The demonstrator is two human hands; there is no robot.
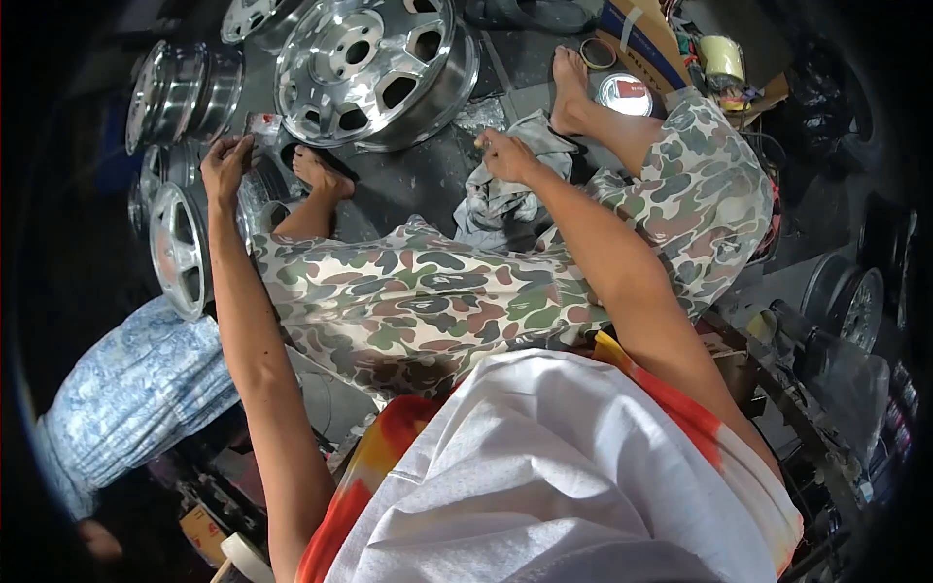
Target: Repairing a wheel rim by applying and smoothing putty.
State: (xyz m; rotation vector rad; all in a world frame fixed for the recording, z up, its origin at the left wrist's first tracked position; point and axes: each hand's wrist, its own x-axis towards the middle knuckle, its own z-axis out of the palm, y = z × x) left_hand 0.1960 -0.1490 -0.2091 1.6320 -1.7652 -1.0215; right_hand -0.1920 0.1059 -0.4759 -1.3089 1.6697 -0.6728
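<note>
My left hand is at the far left with its fingers bent together at the lower edge of a small red-and-white packet. The packet shows just beyond my fingertips. My right hand is closed above a crumpled grey cloth, with a tiny yellowish spot at the fingertips, too small to name. Ahead, between and beyond my hands, a large polished alloy wheel rim leans on the dark floor.
More wheel rims stand along the left, others at the right. A round tin, a tape roll and a cardboard box lie beyond my right foot. A person in blue patterned cloth is close at my left.
</note>
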